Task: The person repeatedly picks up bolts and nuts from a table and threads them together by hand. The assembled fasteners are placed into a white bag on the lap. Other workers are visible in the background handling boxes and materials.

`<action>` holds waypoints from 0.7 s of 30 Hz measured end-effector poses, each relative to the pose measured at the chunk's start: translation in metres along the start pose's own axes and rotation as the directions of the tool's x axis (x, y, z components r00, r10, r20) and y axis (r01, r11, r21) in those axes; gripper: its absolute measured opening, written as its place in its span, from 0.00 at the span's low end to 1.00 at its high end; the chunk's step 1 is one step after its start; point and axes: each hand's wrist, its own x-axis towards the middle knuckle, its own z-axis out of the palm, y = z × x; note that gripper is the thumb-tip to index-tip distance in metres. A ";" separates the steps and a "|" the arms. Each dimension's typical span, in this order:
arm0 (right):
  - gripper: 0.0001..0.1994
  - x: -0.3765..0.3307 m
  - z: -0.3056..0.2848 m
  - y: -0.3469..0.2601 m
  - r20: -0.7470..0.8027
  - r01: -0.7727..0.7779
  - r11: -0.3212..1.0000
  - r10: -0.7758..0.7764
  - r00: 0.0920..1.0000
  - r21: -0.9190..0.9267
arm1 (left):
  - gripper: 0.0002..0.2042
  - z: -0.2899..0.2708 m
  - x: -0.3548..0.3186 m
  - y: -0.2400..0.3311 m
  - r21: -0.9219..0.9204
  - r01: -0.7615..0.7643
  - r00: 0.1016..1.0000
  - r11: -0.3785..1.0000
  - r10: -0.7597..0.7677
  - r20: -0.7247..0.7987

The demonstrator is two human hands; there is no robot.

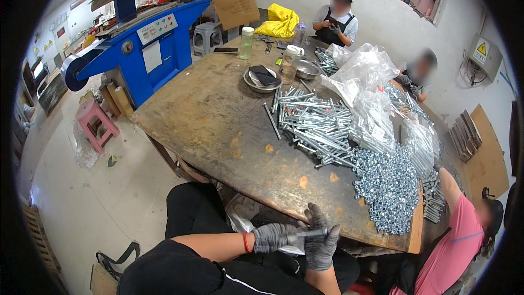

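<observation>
Low over my lap, at the table's near edge, a silver bolt (311, 233) lies crosswise between my gloved hands. My left hand (274, 237), in a grey glove with a red band at the wrist, is closed around one end. The other end crosses my right hand (321, 243), whose thumb presses near its tip; a nut there cannot be made out. On the wooden table (218, 109), a heap of long bolts (314, 123) lies ahead of my hands. To its right spreads a large pile of small nuts (385, 186).
Clear plastic bags (363, 76) cover part of the hardware. Metal bowls (262, 81) and a bottle (246, 43) stand farther back. A person in pink (447, 240) reaches in at the right; others work at the far side. A blue machine (147, 49) and pink stool (96, 123) stand left.
</observation>
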 end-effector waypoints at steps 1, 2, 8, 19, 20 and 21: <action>0.47 -0.001 0.004 0.001 0.099 0.021 0.999 -0.017 0.995 -0.046 | 0.12 -0.005 0.003 -0.003 0.450 -0.274 0.914 0.850 0.375 -0.152; 0.44 -0.005 0.015 0.000 0.101 0.093 0.966 -0.070 0.992 -0.242 | 0.09 -0.020 0.005 0.023 -0.289 0.104 0.970 0.952 -0.160 -0.180; 0.25 -0.008 -0.007 0.001 0.174 0.436 0.591 -0.447 0.877 -0.678 | 0.10 -0.045 -0.009 -0.011 -0.205 0.358 0.934 0.911 -0.346 0.093; 0.13 -0.017 -0.034 -0.027 0.317 0.341 0.256 -0.129 0.940 -0.905 | 0.16 -0.010 -0.021 -0.007 0.141 0.276 0.952 0.951 -0.291 0.096; 0.14 -0.019 -0.033 -0.025 0.263 0.283 0.260 -0.110 0.959 -0.923 | 0.17 -0.009 -0.020 -0.005 0.211 0.262 0.957 0.942 -0.282 0.068; 0.15 -0.019 -0.035 -0.020 0.208 0.224 0.262 -0.090 0.974 -0.939 | 0.16 -0.009 -0.018 -0.002 0.315 0.293 0.940 0.903 -0.332 0.077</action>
